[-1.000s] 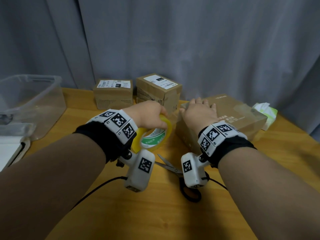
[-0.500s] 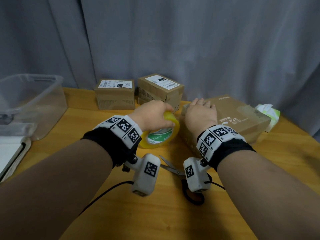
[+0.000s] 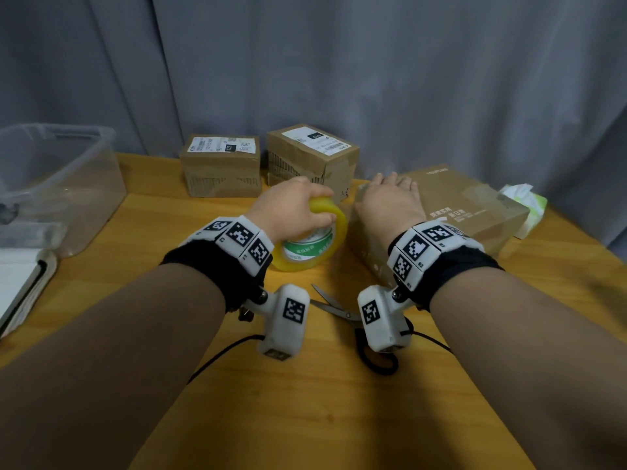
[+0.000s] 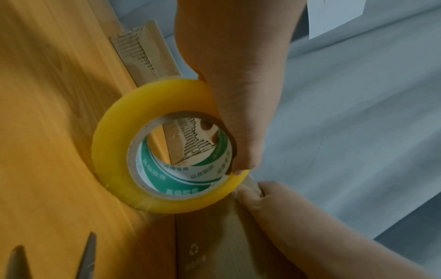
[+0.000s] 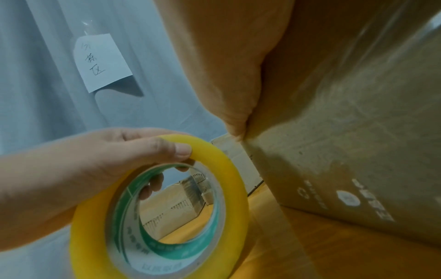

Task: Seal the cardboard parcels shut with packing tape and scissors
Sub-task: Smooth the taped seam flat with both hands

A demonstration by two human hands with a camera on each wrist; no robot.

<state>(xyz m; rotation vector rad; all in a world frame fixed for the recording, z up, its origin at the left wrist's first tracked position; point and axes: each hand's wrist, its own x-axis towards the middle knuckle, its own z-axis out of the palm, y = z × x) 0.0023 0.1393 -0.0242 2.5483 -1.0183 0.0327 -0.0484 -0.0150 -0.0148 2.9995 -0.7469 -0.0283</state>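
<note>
My left hand (image 3: 291, 208) grips a yellow roll of packing tape (image 3: 315, 247), thumb on the rim and fingers through the core, as the left wrist view shows on the tape roll (image 4: 114, 151). It holds the roll just above the table, beside the left end of a flat cardboard box (image 3: 475, 212). My right hand (image 3: 390, 201) lies flat on that box's top near its left corner, fingers straight. A clear strip seems to run from the roll to that corner. Scissors (image 3: 334, 308) lie open on the table between my wrists.
Two small labelled parcels (image 3: 220, 166) (image 3: 312, 157) stand at the back by the grey curtain. A clear plastic bin (image 3: 57, 184) and a notebook (image 3: 20, 286) are at the left. A tissue pack (image 3: 522, 205) sits behind the flat box.
My left hand has carried the tape roll forward and slightly right, closer to the flat box's left end. The right hand has stayed pressed on the box.
</note>
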